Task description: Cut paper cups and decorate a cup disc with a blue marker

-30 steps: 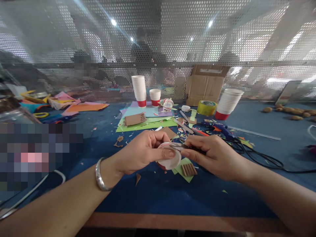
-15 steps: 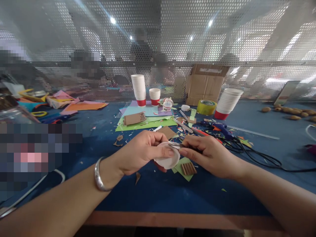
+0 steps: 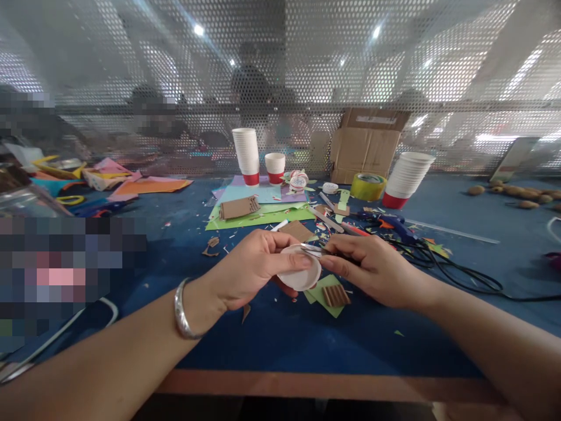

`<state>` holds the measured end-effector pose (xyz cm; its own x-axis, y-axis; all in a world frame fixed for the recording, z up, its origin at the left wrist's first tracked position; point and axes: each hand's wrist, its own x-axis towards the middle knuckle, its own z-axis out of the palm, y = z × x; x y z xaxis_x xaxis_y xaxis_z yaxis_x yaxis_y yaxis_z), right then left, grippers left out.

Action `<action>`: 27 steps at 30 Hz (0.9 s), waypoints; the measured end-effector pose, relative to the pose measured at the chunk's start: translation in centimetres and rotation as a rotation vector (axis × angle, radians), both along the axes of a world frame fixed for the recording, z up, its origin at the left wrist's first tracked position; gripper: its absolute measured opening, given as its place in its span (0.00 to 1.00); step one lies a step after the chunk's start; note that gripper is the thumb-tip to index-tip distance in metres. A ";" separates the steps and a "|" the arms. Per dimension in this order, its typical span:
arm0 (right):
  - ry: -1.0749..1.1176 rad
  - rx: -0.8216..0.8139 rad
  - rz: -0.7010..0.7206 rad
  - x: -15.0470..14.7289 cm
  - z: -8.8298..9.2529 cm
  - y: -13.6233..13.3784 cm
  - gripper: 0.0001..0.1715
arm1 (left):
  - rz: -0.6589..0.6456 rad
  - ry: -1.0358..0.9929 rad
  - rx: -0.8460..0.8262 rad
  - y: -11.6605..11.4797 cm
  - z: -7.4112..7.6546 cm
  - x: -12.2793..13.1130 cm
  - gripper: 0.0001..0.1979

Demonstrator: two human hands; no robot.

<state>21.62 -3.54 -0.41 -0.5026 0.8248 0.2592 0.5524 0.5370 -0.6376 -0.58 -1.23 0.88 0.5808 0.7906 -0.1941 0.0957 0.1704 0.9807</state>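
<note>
Since 1 second ago, both hands have lifted slightly and the white round paper cup (image 3: 301, 271) has tipped so its pale base faces the camera. Beneath everything lies the blue table top (image 3: 280, 339), strewn with paper scraps. At the table's middle, the left hand (image 3: 252, 272) is clamped on the cup, thumb across its base, likely to steady it for cutting. From the other side, the right hand (image 3: 372, 270) is closed around small metal scissors (image 3: 316, 250), whose blades meet the cup's rim. Just below lies a brown corrugated card piece (image 3: 335, 295) on green paper.
</note>
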 end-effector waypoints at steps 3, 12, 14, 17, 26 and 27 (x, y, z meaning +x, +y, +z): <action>0.013 -0.010 0.017 -0.2 0.1 -0.1 0.19 | -0.010 0.002 -0.014 -0.1 0.2 -0.1 0.11; 0.002 0.037 -0.008 -0.2 0.6 -0.4 0.19 | -0.035 -0.038 -0.087 0.0 0.4 -0.3 0.12; -0.020 0.025 -0.012 -0.3 0.8 -0.6 0.19 | -0.077 -0.050 -0.125 0.2 0.4 -0.5 0.11; -0.035 0.028 -0.015 -0.4 0.9 -0.7 0.20 | -0.151 -0.060 -0.167 0.4 0.5 -0.8 0.09; -0.028 0.034 0.002 -0.1 1.0 -0.8 0.19 | -0.173 -0.120 -0.124 0.3 0.4 -0.8 0.07; -0.032 0.031 0.002 -0.1 1.1 -0.9 0.20 | -0.200 -0.126 -0.146 0.4 0.4 -0.9 0.06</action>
<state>21.48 -4.39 0.65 -0.5131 0.8153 0.2684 0.5709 0.5576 -0.6026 -1.44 -0.82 1.26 0.7491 0.6271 -0.2136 0.0201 0.3008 0.9535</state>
